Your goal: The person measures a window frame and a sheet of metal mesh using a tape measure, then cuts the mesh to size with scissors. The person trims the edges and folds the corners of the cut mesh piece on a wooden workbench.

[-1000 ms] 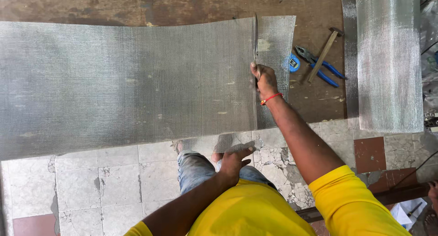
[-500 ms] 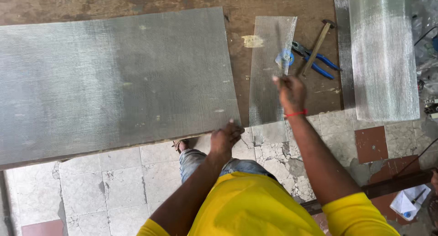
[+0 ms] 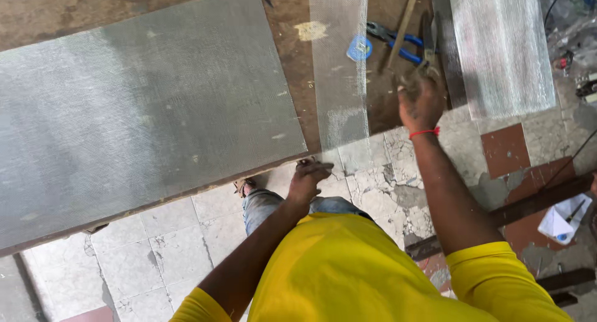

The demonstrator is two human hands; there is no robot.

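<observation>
Fine grey wire mesh sheet (image 3: 149, 110) lies flat; my right hand (image 3: 421, 104) grips metal shears (image 3: 429, 39), left hand (image 3: 309, 176) loosely curled, empty, at the wooden table edge (image 3: 186, 194).

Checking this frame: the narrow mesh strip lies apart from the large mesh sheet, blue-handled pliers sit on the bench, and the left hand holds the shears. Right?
Not quite. The head view shows the right hand gripping the shears, not the left. The left hand rests at the bench edge. The rest stands: the narrow mesh strip lies apart from the large mesh sheet, and blue-handled pliers sit on the bench.
</observation>
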